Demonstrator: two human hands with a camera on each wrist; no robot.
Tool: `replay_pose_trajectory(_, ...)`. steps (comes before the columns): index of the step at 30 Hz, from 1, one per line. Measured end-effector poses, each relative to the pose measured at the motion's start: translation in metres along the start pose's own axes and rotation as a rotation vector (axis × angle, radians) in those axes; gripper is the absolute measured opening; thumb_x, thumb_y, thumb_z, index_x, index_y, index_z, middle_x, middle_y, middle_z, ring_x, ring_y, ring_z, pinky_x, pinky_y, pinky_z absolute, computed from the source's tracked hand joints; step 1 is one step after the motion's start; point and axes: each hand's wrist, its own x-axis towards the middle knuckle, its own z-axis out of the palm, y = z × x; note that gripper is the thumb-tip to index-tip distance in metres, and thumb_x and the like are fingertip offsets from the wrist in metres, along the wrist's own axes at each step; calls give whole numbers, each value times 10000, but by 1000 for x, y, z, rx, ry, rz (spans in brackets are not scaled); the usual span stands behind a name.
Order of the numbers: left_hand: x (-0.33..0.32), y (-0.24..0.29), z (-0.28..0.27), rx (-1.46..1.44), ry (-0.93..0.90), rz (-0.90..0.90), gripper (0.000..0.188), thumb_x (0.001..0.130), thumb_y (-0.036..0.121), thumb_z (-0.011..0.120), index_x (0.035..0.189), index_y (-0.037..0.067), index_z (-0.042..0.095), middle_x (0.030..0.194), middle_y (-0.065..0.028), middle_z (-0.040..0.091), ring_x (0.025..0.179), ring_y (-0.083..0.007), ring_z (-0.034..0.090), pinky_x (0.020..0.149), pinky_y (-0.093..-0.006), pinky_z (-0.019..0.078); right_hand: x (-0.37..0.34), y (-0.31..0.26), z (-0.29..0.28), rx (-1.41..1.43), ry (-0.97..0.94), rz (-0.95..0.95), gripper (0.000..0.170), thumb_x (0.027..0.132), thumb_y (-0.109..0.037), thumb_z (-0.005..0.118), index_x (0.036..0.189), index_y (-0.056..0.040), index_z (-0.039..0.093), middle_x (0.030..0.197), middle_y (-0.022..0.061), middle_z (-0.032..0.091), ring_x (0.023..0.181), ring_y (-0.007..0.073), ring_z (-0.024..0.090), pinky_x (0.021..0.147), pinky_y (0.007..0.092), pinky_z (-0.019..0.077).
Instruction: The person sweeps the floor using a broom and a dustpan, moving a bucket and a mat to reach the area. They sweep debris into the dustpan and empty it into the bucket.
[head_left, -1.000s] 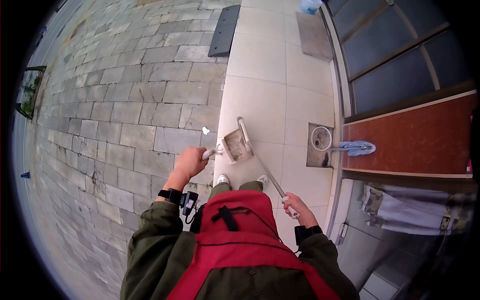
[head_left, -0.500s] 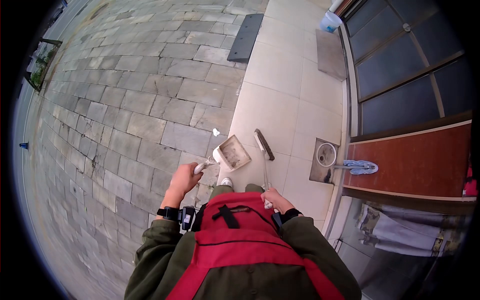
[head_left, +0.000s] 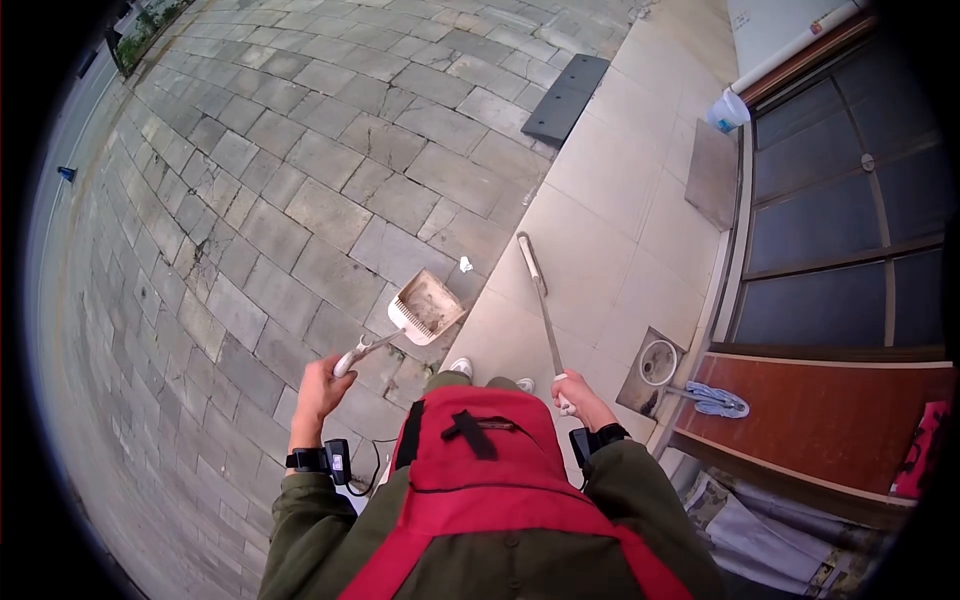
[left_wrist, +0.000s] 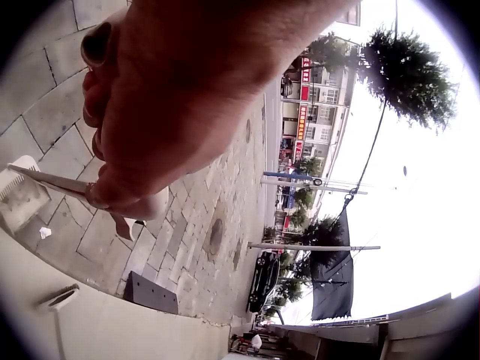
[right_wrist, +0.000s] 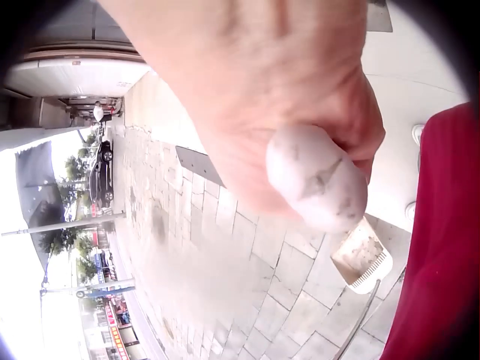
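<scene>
Left hand (head_left: 320, 388) grips the dustpan (head_left: 430, 303), right hand (head_left: 584, 398) the broom (head_left: 550, 330); the dustpan should best lie flat by the white scrap (head_left: 466, 265), near the tiled step's edge (head_left: 511, 252).

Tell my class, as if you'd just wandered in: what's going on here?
A person is outdoors with a broom and dustpan. The left hand grips the handle of the long-handled dustpan, whose pan is by the border between the grey paving and the pale tiles. The right hand holds the broom by its handle, its head over the tiles. A small white scrap lies on the paving near the dustpan, with the broom head apart from it.
</scene>
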Motion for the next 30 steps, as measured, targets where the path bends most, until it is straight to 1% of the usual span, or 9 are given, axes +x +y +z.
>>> replay_pose_trajectory(4, 7, -25, 4, -23, 16, -51, 263, 715, 192, 679, 892, 3, 630, 663, -192, 569, 605, -308, 550, 613, -373, 455, 12, -45, 39, 57, -63, 55, 433, 599, 57, 526, 1015, 10, 417, 650, 86, 475, 429, 177, 480, 326, 301, 317)
replay_pose_trajectory(7, 18, -37, 17, -34, -22, -82, 253, 715, 188, 673, 880, 1, 630, 676, -196, 582, 617, -309, 567, 624, -379, 462, 25, -54, 14, 114, -214, 31, 487, 600, 58, 528, 1073, 13, 419, 652, 75, 473, 429, 172, 475, 328, 305, 315)
replay_pose_trajectory(11, 44, -46, 37, -46, -45, -104, 228, 714, 194, 671, 872, 32, 644, 729, -193, 617, 673, -344, 595, 649, -396, 476, 22, -81, 33, -144, -138, -65, 474, 614, 55, 523, 1080, 0, 454, 669, 52, 465, 419, 149, 461, 338, 287, 319)
replay_pose_trajectory(17, 82, -41, 52, 68, -63, -120, 212, 716, 241, 673, 862, 88, 662, 807, -172, 643, 770, -373, 604, 692, -432, 489, 214, -44, 66, -729, -122, -343, 673, 627, -3, 550, 1278, 69, 395, 996, 209, 577, 848, 317, 604, 674, 371, 497)
replay_pose_trajectory(20, 100, -31, 53, 130, -30, -148, 176, 741, 231, 629, 864, 109, 657, 804, -169, 642, 781, -376, 603, 697, -449, 487, 271, -16, 92, -812, -83, -428, 819, 611, -13, 559, 1377, 72, 283, 894, 143, 576, 757, 272, 580, 589, 339, 467)
replay_pose_trajectory(23, 113, -26, 48, 202, -13, -140, 163, 762, 206, 581, 881, 117, 647, 815, -168, 643, 796, -377, 602, 701, -454, 486, 207, -28, 102, -672, -218, -148, 830, 607, -1, 552, 1386, 62, 273, 858, 123, 561, 649, 234, 573, 511, 334, 444)
replay_pose_trajectory(25, 121, -31, 46, 218, -29, -163, 164, 760, 201, 582, 889, 122, 646, 829, -166, 644, 809, -376, 602, 708, -453, 486, 152, -70, 73, -369, -394, 87, 827, 606, 5, 546, 1387, 48, 278, 796, 99, 536, 527, 183, 532, 425, 309, 403)
replay_pose_trajectory(26, 123, -32, 47, 222, -35, -170, 165, 759, 198, 582, 893, 124, 645, 835, -166, 645, 815, -375, 601, 711, -453, 486, 130, -84, 57, -289, -358, 119, 833, 603, 32, 538, 1394, 33, 277, 733, 77, 500, 450, 139, 480, 368, 281, 358)
replay_pose_trajectory(30, 125, -33, 46, 229, -50, -187, 172, 759, 180, 578, 912, 138, 642, 841, -163, 647, 830, -370, 605, 720, -453, 486, 116, -73, 22, -335, -314, 57, 816, 608, 40, 543, 1383, 39, 290, 770, 93, 517, 498, 152, 508, 396, 291, 388)
